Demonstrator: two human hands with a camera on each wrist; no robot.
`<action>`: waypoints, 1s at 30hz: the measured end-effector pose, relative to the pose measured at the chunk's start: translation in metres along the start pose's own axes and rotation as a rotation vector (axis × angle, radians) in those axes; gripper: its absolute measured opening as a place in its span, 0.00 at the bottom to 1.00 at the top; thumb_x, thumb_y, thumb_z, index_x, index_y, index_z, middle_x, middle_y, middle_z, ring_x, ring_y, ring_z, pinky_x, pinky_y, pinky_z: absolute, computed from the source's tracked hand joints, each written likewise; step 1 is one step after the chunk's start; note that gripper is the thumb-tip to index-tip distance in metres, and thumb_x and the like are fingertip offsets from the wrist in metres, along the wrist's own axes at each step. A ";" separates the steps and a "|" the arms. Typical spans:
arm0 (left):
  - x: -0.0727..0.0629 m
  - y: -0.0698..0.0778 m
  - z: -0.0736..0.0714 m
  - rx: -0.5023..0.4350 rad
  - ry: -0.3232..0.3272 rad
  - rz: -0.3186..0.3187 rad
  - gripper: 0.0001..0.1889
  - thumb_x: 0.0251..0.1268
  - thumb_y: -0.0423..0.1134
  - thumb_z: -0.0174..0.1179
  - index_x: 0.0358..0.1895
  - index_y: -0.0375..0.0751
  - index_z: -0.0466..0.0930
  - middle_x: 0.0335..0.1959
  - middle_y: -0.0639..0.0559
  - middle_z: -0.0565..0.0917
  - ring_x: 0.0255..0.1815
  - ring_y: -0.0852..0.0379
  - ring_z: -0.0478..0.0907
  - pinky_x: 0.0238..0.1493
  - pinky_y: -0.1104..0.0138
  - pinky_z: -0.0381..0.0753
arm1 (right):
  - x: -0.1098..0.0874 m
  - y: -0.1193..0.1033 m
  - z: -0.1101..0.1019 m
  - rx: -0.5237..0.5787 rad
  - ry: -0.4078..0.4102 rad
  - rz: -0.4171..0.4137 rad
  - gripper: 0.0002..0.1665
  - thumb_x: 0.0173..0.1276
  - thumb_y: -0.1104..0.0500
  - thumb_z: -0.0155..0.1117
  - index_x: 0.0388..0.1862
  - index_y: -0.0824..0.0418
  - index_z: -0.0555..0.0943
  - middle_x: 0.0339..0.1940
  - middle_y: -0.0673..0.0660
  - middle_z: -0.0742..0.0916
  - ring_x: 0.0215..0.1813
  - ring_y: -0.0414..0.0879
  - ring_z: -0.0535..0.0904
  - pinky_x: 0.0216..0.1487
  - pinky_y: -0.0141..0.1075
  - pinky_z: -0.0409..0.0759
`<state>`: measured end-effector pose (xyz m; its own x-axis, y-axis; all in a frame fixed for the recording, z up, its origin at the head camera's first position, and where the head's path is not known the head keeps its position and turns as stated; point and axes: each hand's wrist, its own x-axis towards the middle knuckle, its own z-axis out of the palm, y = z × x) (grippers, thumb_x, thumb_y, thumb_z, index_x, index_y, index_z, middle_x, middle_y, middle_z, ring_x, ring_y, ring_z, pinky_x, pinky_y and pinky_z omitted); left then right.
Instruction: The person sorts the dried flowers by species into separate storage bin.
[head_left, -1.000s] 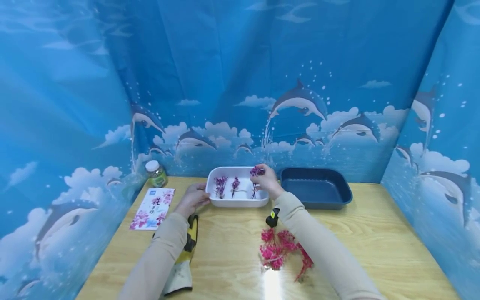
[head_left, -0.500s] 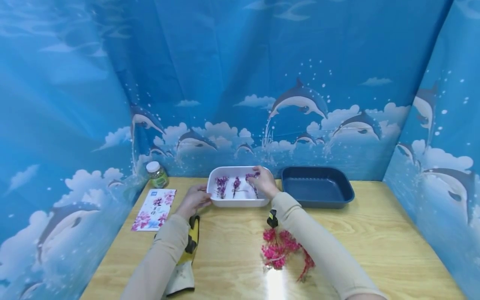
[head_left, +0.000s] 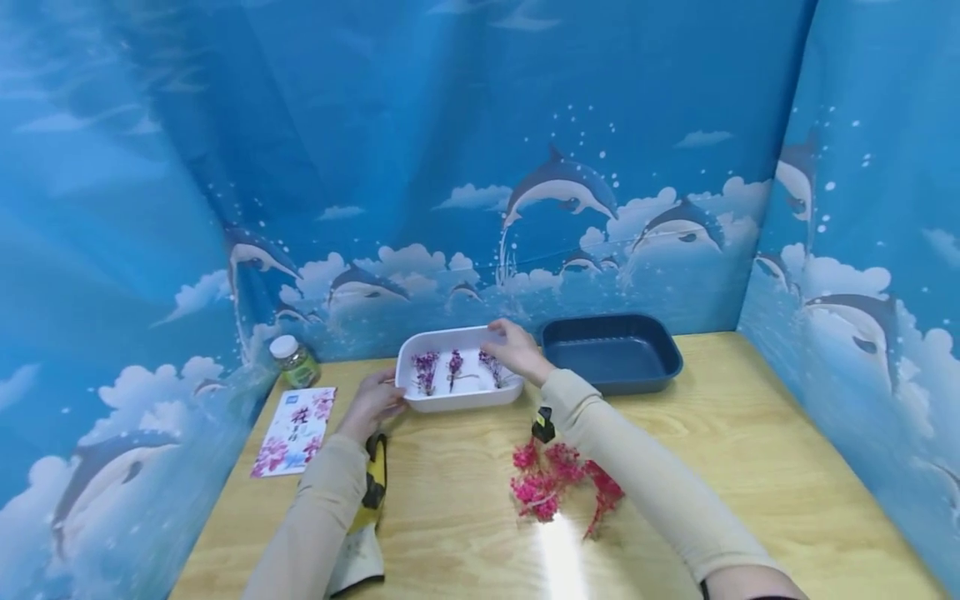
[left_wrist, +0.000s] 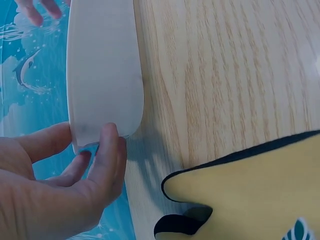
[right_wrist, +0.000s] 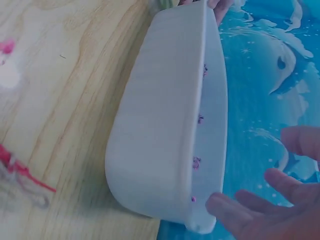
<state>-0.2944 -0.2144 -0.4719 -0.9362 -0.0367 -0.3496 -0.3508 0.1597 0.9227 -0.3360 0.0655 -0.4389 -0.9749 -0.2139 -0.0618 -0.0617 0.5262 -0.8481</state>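
A white tray (head_left: pixel 457 402) stands at the back of the table with purple dried-flower sprigs lying in it: one at left (head_left: pixel 425 372), one in the middle (head_left: pixel 454 367), and one at right (head_left: pixel 491 367). My left hand (head_left: pixel 370 406) holds the tray's left end; in the left wrist view its fingers (left_wrist: pixel 106 150) and thumb grip the end on two sides. Over the tray's right end is my right hand (head_left: pixel 519 352), its fingers spread and nothing between them. In the right wrist view that hand (right_wrist: pixel 275 205) is beside the rim; whether a fingertip touches it I cannot tell.
Right of the white tray sits a dark blue tray (head_left: pixel 612 377). Pink dried flowers (head_left: pixel 542 483) lie in front, near a small black object (head_left: pixel 543 425). At left are a lidded jar (head_left: pixel 297 364), a floral-printed packet (head_left: pixel 294 433) and a yellow glove (head_left: pixel 365 508).
My right hand has set the purple sprig down in the right part of the white tray and let go. Its fingers have spread. The left hand keeps its hold; the head view has shifted.
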 end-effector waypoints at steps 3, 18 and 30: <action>-0.003 0.001 0.002 0.029 0.024 0.000 0.35 0.71 0.24 0.51 0.81 0.26 0.56 0.74 0.24 0.69 0.49 0.51 0.80 0.68 0.55 0.85 | -0.008 0.000 -0.007 0.021 -0.029 -0.031 0.34 0.80 0.49 0.60 0.79 0.60 0.68 0.80 0.65 0.73 0.79 0.63 0.70 0.78 0.59 0.74; -0.021 0.033 0.013 0.230 0.154 0.131 0.35 0.76 0.37 0.54 0.81 0.29 0.55 0.79 0.27 0.63 0.80 0.33 0.62 0.85 0.44 0.62 | -0.048 0.025 -0.074 -0.049 0.020 -0.170 0.38 0.84 0.49 0.57 0.86 0.50 0.57 0.86 0.62 0.65 0.82 0.64 0.66 0.78 0.60 0.75; -0.050 0.066 0.073 0.267 0.169 0.358 0.15 0.77 0.38 0.59 0.59 0.33 0.81 0.54 0.39 0.84 0.50 0.48 0.80 0.48 0.64 0.82 | -0.069 0.064 -0.118 -0.249 0.184 -0.136 0.40 0.84 0.49 0.56 0.87 0.51 0.54 0.88 0.61 0.61 0.86 0.64 0.57 0.79 0.67 0.66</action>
<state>-0.2687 -0.1304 -0.4053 -0.9954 -0.0893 0.0344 -0.0083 0.4389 0.8985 -0.2983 0.2111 -0.4267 -0.9751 -0.1554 0.1582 -0.2217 0.6929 -0.6861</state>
